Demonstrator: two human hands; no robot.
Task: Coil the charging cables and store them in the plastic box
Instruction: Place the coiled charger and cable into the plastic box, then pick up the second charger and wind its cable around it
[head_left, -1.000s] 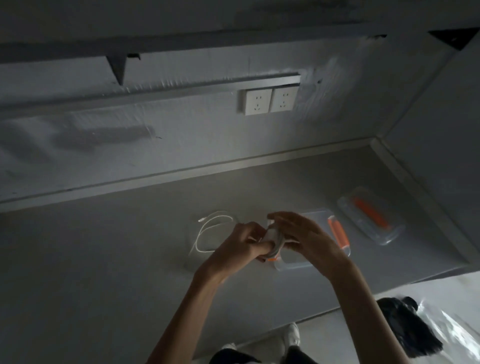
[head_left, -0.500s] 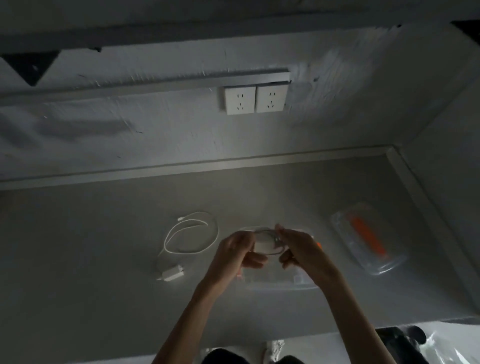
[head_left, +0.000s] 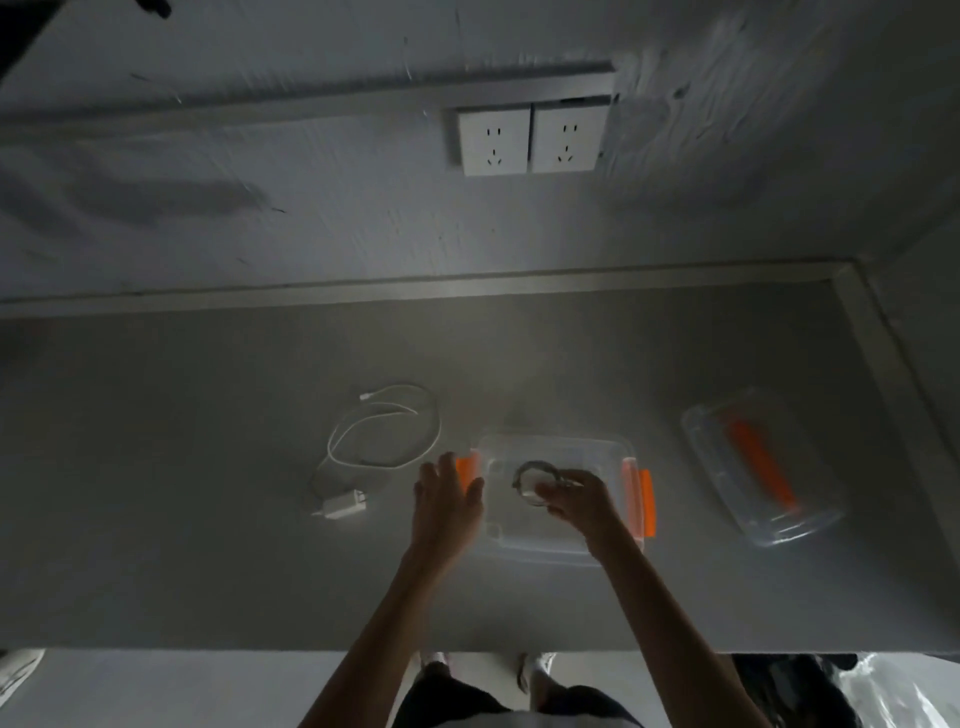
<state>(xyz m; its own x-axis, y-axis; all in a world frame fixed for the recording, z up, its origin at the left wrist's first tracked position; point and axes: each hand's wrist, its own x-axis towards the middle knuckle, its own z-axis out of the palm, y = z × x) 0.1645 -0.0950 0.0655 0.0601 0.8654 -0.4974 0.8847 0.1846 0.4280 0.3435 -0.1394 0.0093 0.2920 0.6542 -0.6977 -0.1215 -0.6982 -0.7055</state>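
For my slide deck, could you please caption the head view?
Right hand lowers a coiled cable into the clear, orange-latched plastic box; a loose white charger cable waits beside it.

A person's right hand (head_left: 574, 498) holds a small coiled cable (head_left: 535, 480) over an open clear plastic box (head_left: 558, 552) with orange latches on a grey desk (head_left: 208, 545). The left hand (head_left: 448, 501), fingers spread, hovers at the box's left edge. A loose white charging cable (head_left: 387, 428) with its adapter (head_left: 344, 504) lies left; the box's lid (head_left: 761, 465) rests well to the right, below two wall sockets (head_left: 530, 139).
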